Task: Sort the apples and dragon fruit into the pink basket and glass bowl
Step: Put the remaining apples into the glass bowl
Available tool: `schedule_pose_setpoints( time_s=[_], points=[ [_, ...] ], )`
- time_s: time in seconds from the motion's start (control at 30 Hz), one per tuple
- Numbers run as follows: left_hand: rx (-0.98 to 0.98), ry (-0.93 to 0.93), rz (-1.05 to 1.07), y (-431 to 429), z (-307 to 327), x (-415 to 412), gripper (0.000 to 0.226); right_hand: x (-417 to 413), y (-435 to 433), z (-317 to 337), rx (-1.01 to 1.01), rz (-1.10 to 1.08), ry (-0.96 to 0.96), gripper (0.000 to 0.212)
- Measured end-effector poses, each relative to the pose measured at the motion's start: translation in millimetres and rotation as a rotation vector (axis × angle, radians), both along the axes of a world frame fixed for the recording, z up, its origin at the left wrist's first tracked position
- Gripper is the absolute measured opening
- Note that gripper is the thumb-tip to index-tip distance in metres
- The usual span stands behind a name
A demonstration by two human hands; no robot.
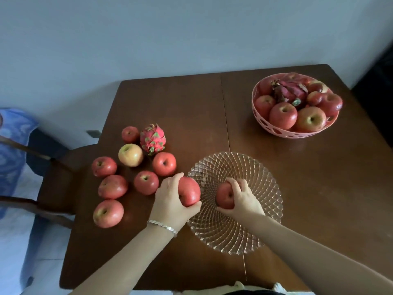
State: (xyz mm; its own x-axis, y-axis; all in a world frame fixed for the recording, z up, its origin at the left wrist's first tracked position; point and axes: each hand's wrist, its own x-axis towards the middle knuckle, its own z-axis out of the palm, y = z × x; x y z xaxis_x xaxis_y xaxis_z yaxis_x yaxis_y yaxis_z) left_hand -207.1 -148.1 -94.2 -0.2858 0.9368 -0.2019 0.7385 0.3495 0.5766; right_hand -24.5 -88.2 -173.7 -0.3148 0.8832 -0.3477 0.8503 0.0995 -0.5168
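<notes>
Apple [225,195] gripped in right hand [242,199], low over glass bowl [265,184] centre. Left hand [170,199] clasps second apple [189,191] at the bowl's left rim; bowl lies rightward.

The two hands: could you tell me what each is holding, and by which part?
The left hand grips a red apple around its side beside the glass bowl. The right hand grasps another apple from above, over the bowl.
</notes>
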Motion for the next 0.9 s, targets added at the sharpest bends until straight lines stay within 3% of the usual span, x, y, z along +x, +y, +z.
schedule_pose_setpoints(
  time_s=[0.13,0.27,0.37,0.43,0.5,0.6,0.67,0.73,0.8,0.9],
  points=[
    [-0.057,-0.244,0.094,15.1,-1.1,23.3,0.082,4.3,1.8,13.4,-0.159,-0.033,0.027,0.107],
    [0.028,-0.252,-0.04,18.9,-0.5,35.9,0.09,22.7,12.5,61.1,-0.118,-0.09,0.424,0.074],
    [0.133,-0.137,-0.252,21.7,3.3,52.0,0.091,28.1,19.4,88.3,-0.396,-0.088,0.641,0.07],
    [0.247,-0.045,-0.411,25.5,-0.3,60.2,0.093,27.5,21.8,91.4,-0.424,-0.042,0.565,0.066],
    [0.247,-0.077,-0.454,28.4,-4.8,66.0,0.098,28.4,25.2,86.3,-0.361,-0.091,0.521,0.064],
    [0.085,-0.115,-0.302,31.5,-17.3,70.4,0.1,32.2,37.5,72.9,-0.316,-0.288,0.498,0.07],
    [-0.162,-0.148,-0.079,33.9,-31.6,70.2,0.096,32.8,53.1,61.4,-0.337,-0.417,0.469,0.073],
    [-0.394,-0.297,0.09,38.5,-42.4,71.8,0.085,29.4,67.8,49.9,-0.402,-0.524,0.496,0.073],
    [-0.436,-0.437,0.122,41.8,-52.1,75.8,0.068,23.1,76.8,39.7,-0.367,-0.528,0.448,0.07],
    [-0.4,-0.594,0.216,44.3,-58.1,77.9,0.057,7.9,82.6,32.0,-0.209,-0.369,0.315,0.068]
  ],
)
